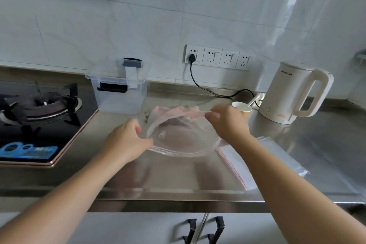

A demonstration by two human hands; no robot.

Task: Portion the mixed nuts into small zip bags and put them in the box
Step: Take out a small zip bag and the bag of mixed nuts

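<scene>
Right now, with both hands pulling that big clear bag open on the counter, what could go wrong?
Three possible slips:
1. The left hand and right hand hold only the thin rim of the large zip bag; it may slip shut or sag and spill nuts.
2. The paper cup with its spoon stands just behind the right hand; an elbow or wrist could tip it.
3. The gas burner is close on the left; loose plastic shouldn't drift there.

Steel table [178,176], shiny. Clear lidded box [118,93] sits at the back, gas hob [39,117] left of the box. Right of the box: paper cup [242,108], then white kettle [293,93]. Flat zip bags [263,162] lie nearer the front edge, right of the box.
</scene>
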